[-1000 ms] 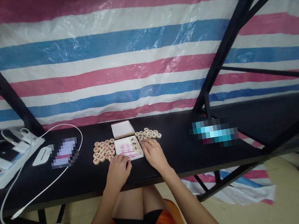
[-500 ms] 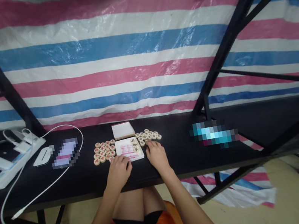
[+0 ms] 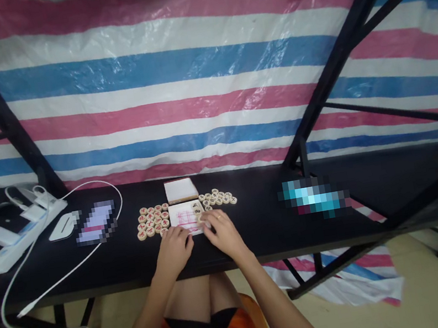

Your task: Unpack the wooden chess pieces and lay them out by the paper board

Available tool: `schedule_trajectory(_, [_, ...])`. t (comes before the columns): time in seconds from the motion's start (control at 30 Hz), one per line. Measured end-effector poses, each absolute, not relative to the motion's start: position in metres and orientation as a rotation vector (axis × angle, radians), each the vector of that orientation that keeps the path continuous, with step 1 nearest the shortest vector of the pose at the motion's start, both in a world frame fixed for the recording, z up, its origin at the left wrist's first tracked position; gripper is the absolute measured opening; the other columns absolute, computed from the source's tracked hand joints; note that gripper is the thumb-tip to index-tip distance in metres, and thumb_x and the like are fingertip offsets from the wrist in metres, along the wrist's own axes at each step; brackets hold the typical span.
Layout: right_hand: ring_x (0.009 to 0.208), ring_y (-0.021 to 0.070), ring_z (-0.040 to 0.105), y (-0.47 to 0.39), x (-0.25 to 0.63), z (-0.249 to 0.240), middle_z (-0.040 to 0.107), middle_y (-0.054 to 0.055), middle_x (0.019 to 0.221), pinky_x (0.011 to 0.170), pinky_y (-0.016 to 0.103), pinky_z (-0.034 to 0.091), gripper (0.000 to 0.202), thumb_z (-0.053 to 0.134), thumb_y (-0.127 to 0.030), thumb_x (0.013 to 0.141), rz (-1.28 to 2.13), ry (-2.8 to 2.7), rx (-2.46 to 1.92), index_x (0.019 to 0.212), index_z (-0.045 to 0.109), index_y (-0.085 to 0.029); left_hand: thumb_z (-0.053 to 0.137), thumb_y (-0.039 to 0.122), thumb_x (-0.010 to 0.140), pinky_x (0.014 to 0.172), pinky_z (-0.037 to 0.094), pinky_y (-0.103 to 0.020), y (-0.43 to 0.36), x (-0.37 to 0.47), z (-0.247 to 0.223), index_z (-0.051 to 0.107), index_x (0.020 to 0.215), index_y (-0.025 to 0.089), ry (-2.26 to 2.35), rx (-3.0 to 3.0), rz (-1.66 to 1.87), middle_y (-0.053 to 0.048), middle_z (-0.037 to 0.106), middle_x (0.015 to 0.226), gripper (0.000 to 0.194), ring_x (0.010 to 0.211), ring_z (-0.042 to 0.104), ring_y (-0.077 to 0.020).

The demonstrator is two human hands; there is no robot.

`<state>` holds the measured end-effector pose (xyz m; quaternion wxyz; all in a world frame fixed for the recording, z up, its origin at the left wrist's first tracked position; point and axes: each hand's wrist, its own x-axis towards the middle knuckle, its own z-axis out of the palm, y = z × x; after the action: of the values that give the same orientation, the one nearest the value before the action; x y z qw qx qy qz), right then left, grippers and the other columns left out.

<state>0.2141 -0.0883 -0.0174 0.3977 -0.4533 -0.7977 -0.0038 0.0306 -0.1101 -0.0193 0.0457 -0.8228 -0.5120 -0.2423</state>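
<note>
A white box tray point(image 3: 184, 214) with pink lines inside stands on the black desk, holding a few black-marked round pieces point(image 3: 197, 208) along its right side. My right hand point(image 3: 222, 231) is over the tray's right front corner, its fingers closed on a round piece at the tray's edge. My left hand point(image 3: 174, 249) rests at the front left corner of the tray, fingers bent; what they hold, if anything, is hidden. Red-marked pieces point(image 3: 150, 217) lie left of the tray in rows. More black-marked pieces point(image 3: 218, 196) lie to the right.
An open box lid point(image 3: 180, 190) lies behind the tray. A blurred-out phone-like object point(image 3: 95, 223), a white device point(image 3: 62, 226), a power strip point(image 3: 25, 235) and cables are on the left. A blurred turquoise object point(image 3: 311, 197) lies on the right.
My right hand has moved left from the loose black-marked pieces to the tray's right side, with a piece at its fingertips. My left hand has stayed nearly still.
</note>
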Motion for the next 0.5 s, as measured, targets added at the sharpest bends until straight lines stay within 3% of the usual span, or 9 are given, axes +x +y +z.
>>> schedule_trajectory(0.3, [0.093,0.0188,0.055,-0.0935,0.2062,-0.0127,0.067,0.004,0.084,0.083,0.032,0.038,0.017,0.049,-0.022,0.088,0.001,-2.15,-1.187,0.081,0.064,-0.019,0.044,0.021,0.089,0.082,0.042,-0.036,-0.1107,0.0307,-0.0182,0.063,0.088,0.017,-1.56,-2.506,-0.72,-0.006,0.063,0.088,0.02,0.087,0.054,-0.0207])
schedule_trajectory(0.4, [0.093,0.0188,0.055,-0.0943,0.207,-0.0118,0.067,0.005,0.087,0.083,0.032,0.038,0.022,0.047,-0.026,0.09,-0.036,-2.117,-1.24,0.08,0.065,-0.019,0.044,0.02,0.089,0.082,0.043,-0.036,-0.1114,0.0309,-0.0164,0.063,0.087,0.017,-1.561,-2.514,-0.725,-0.006,0.063,0.087,0.02,0.086,0.054,-0.0201])
schedule_trajectory(0.5, [0.099,0.0193,0.054,-0.0917,0.2118,-0.0143,0.065,0.007,0.101,0.086,0.033,0.039,0.026,0.042,-0.026,0.092,-0.039,-2.003,-1.323,0.092,0.067,-0.019,0.044,0.019,0.089,0.081,0.043,-0.036,-0.1114,0.031,-0.0164,0.063,0.087,0.017,-1.567,-2.511,-0.729,-0.007,0.063,0.087,0.02,0.086,0.054,-0.0203])
